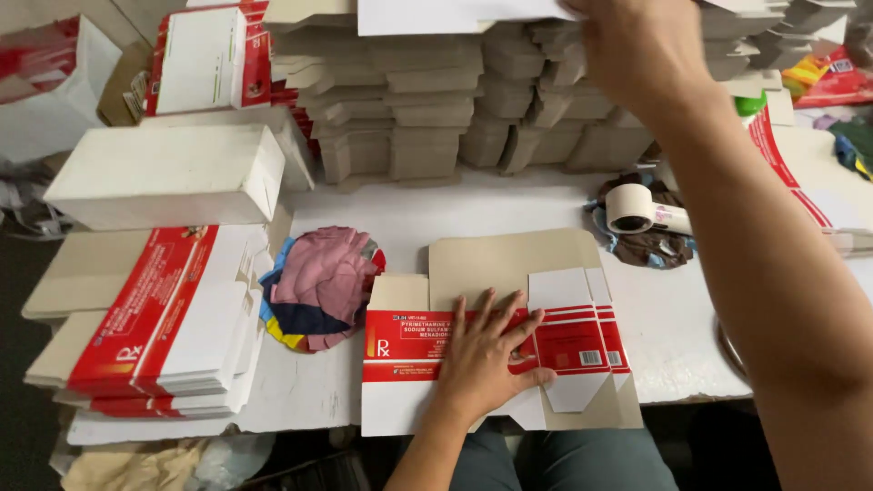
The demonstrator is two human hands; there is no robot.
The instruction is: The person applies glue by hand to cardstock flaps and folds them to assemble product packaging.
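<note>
Left hand [486, 356] lies flat, fingers spread, pressing on a flat carton [564, 341], red and white, unfolded, at the near edge of the table [436, 214]. It grips nothing, palm down on the printed side. Carton's brown inner flap sticks up beyond the hand, white tabs to its right.

Right hand [641, 45] is up beyond the carton, reaching over to the grey stack [436, 100] of folded blanks at the back of the table; fingers curled at a white sheet [455, 14] on top of it, touching, but whether it has a real hold on the sheet I cannot tell. The right forearm crosses above the carton's right side and hides the table there.

Left of the carton: rag bundle [318, 286], pink and blue, just beside it. Further left a pile of flat cartons [155, 318], same red and white. Beyond that pile a white box [168, 173] lying on its side. Right of and beyond the carton: tape roll [632, 207] on a dark cloth [650, 247], near the forearm. More red printed sheets [800, 173] far right.
</note>
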